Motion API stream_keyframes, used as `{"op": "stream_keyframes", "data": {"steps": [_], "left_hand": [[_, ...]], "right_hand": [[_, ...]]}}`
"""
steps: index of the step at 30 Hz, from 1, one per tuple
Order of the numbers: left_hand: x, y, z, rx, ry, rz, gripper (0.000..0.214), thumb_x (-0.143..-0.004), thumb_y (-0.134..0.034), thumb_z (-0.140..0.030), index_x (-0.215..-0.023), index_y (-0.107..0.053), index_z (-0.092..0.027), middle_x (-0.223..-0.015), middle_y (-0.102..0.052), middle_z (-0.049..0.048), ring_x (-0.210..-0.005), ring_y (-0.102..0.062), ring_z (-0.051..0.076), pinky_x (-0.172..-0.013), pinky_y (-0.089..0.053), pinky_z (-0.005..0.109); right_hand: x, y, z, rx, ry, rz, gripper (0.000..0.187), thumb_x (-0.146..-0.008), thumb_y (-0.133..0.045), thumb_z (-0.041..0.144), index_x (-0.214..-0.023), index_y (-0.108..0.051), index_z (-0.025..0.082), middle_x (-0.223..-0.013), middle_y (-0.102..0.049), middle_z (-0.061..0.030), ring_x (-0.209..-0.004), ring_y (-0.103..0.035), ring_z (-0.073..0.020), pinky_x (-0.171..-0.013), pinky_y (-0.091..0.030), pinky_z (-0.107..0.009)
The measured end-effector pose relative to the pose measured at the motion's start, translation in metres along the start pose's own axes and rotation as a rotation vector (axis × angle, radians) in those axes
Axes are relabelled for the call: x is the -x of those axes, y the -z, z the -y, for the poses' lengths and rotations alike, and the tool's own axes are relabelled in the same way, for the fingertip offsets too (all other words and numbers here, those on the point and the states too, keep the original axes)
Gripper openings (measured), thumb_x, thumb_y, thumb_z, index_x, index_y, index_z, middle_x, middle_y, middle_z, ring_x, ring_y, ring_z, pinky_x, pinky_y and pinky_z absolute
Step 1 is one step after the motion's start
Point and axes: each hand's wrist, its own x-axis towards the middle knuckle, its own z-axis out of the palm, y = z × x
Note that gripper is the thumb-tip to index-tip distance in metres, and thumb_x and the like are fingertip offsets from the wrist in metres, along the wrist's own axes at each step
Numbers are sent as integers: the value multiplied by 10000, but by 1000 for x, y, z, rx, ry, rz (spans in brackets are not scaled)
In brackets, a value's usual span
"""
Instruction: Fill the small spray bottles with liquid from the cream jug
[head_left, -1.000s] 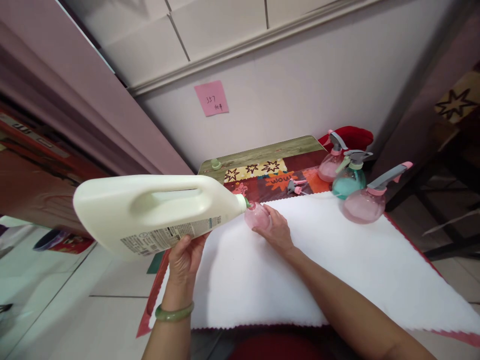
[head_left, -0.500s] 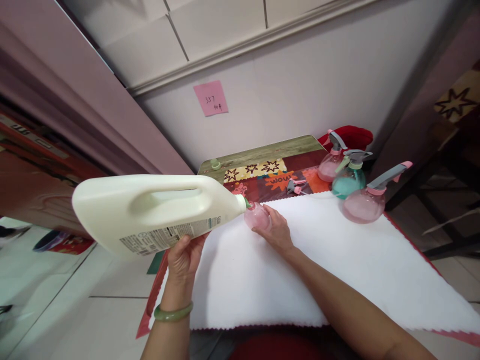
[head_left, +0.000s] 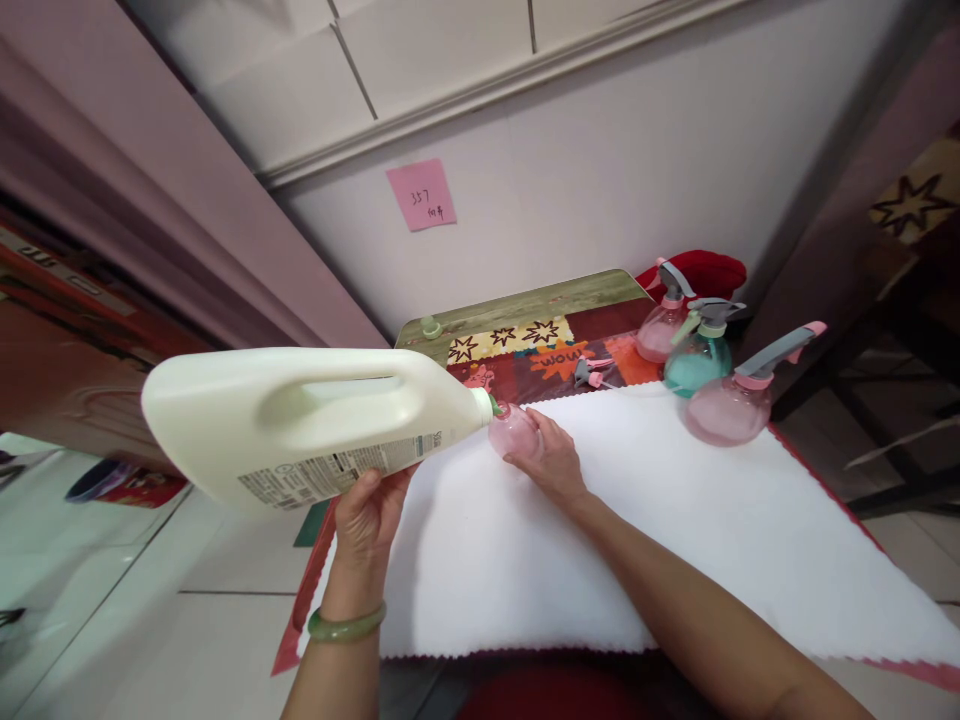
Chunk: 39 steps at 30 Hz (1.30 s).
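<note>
My left hand (head_left: 372,508) grips a large cream-coloured detergent jug (head_left: 225,420) from below, tipped onto its side with its green spout pointing right. That spout meets the open mouth of a small round pink spray bottle (head_left: 511,434), which has no top on. Around the pink bottle's right side my right hand (head_left: 551,458) is wrapped, steadying it upright on the white cloth (head_left: 525,570). Behind it lies a detached grey and pink spray head (head_left: 591,373). A green cap (head_left: 431,327) stands at the table's back left. Whether liquid is flowing cannot be made out.
At the back right stand a small pink spray bottle (head_left: 660,330), a teal spray bottle (head_left: 697,362) and a larger pink spray bottle (head_left: 729,408), all with trigger heads. A red object (head_left: 705,275) sits behind them. The wall (head_left: 540,200) bounds the table's far side.
The jug's rear end has risen very slightly. Both hands and the pink bottle stay in place.
</note>
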Motion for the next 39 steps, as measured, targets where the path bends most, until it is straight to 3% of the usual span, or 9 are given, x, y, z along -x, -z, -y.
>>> {"op": "stream_keyframes", "data": {"steps": [25, 39], "left_hand": [[-2, 0, 0, -41, 15, -26, 826, -587, -908, -215, -1326, -611, -433, -1384, -669, 6, -1384, -507, 384, -1091, -472, 621], [-3, -3, -2, -29, 20, -26, 845, -569, -920, -223, -1324, -605, -435, -1403, -656, 6, -1394, -495, 386, -1128, -411, 651]], "right_hand": [[0, 0, -1, 16, 9, 2, 779, -759, -803, 488, -1428, -493, 238, -1399, -634, -127, -1265, -606, -335, -1102, -439, -517], [0, 1, 0, 21, 9, 5, 784, -755, -809, 480, -1429, -491, 238, -1400, -633, -121, -1268, -605, -330, -1103, -438, -517]]}}
